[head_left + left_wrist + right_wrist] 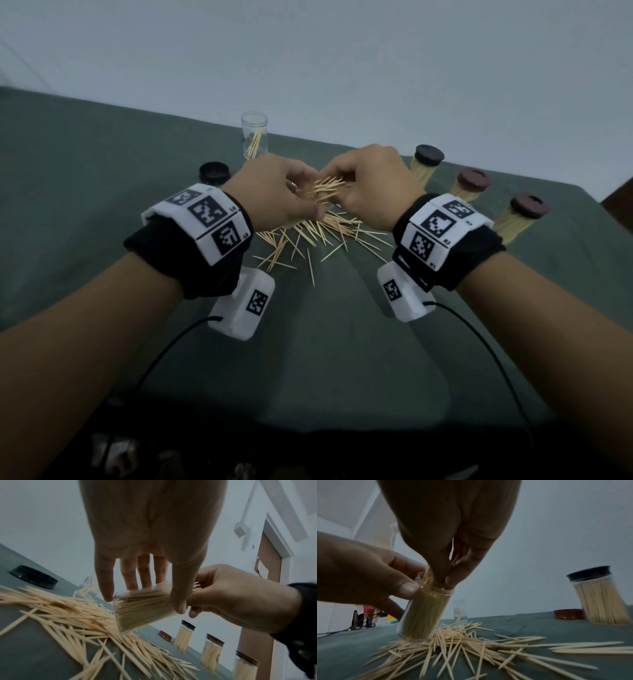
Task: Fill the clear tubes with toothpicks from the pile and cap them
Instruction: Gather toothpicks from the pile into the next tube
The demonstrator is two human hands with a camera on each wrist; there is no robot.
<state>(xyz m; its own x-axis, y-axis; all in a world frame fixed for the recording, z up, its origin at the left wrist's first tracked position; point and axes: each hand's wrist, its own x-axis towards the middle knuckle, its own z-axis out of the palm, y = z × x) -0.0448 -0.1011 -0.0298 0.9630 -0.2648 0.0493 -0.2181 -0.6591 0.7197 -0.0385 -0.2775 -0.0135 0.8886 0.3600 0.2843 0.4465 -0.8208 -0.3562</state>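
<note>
Your left hand (368, 572) gripped the tilted, nearly full tube (423, 614) on the pile (462, 642); your right hand (450, 534) pinched toothpicks (325, 188) into its mouth.

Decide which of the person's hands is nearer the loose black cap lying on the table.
Left. The left hand works just beside the black cap; the right hand sits farther off, beyond the left hand.

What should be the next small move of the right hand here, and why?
Probably push the toothpick bundle down into the tilted tube: the right hand pinches it at the mouth, the left hand holds the nearly full, uncapped tube.
</note>
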